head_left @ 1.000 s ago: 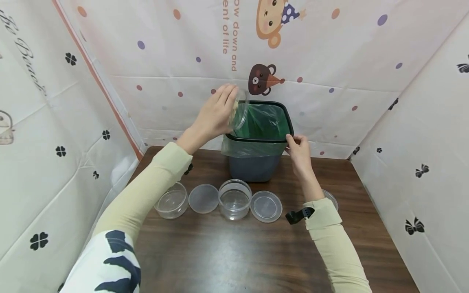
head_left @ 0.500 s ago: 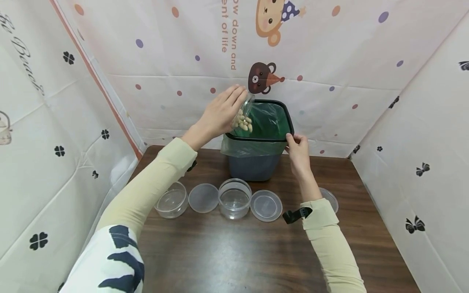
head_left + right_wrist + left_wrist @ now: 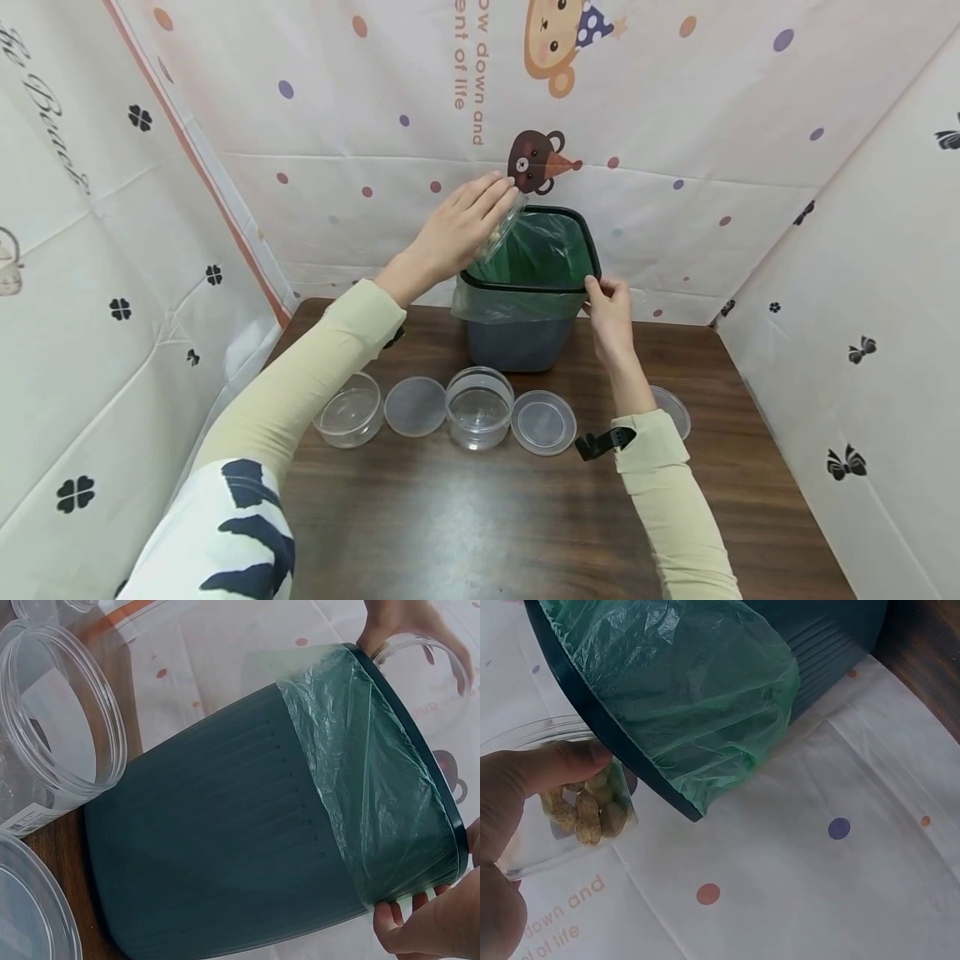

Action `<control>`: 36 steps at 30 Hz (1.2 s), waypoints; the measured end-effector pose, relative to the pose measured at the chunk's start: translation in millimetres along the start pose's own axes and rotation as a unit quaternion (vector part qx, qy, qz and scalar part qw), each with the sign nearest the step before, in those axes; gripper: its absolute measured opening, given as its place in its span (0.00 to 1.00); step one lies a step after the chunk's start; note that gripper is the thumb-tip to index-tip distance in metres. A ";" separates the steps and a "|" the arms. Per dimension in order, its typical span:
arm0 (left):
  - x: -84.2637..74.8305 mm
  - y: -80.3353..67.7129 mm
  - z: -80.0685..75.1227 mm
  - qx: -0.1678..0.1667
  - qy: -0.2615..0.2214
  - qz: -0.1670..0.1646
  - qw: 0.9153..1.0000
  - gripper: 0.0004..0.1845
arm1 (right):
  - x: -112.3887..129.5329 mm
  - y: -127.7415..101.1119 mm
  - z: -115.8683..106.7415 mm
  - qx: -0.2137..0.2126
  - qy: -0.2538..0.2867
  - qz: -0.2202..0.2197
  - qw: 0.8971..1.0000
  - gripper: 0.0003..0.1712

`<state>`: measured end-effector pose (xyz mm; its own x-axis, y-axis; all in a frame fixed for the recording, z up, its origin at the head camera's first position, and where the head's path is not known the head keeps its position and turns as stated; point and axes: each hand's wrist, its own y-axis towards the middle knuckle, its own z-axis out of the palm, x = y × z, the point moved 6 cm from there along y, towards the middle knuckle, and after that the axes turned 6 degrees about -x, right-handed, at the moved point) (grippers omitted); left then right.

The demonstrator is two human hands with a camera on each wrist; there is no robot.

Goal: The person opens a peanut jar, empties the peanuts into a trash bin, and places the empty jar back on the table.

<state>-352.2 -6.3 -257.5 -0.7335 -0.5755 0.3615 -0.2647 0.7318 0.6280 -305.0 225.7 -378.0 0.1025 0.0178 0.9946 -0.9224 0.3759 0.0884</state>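
My left hand [image 3: 467, 218] holds a clear round container [image 3: 504, 227] tipped mouth-down over the left rim of a dark bin [image 3: 517, 342] lined with a green plastic bag [image 3: 543, 250]. In the left wrist view the thumb [image 3: 551, 761] presses the container [image 3: 532, 840], and several peanuts [image 3: 585, 814] lie inside it by the bin's edge [image 3: 622, 750]. My right hand [image 3: 607, 304] grips the bin's right front corner; its fingers [image 3: 427, 926] curl round the rim and bag [image 3: 367, 772]. The bin stands at the back of the table.
On the brown table [image 3: 487, 517], in a row before the bin: an empty clear container [image 3: 350, 410], a lid [image 3: 415, 406], another empty container [image 3: 480, 407], a lid [image 3: 543, 422], and a third lid [image 3: 672, 408] behind my right forearm. Patterned cloth walls enclose three sides.
The left hand has tipped the container further over the bin. Peanuts were spilling from its mouth half a second ago; fewer show now. The right hand has stayed on the rim.
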 end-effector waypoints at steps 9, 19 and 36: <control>-5.3 -2.1 -1.0 0.021 0.005 0.022 1.000 0.38 | 0.5 -1.8 -0.3 -0.002 -0.007 0.002 1.000 0.26; -6.8 -1.0 -1.9 0.017 -0.001 0.024 1.000 0.38 | -1.1 0.6 0.5 0.001 -0.005 -0.002 1.000 0.27; -19.7 2.2 1.0 0.016 0.094 0.076 0.993 0.39 | 0.3 -2.8 -0.9 -0.004 -0.009 0.009 1.000 0.28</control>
<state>-339.0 7.0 -263.9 -0.6377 -0.5126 0.5750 -0.1809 0.8252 0.5350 -302.1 225.5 -378.0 0.0785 0.0076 0.9969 -0.9209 0.3834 0.0696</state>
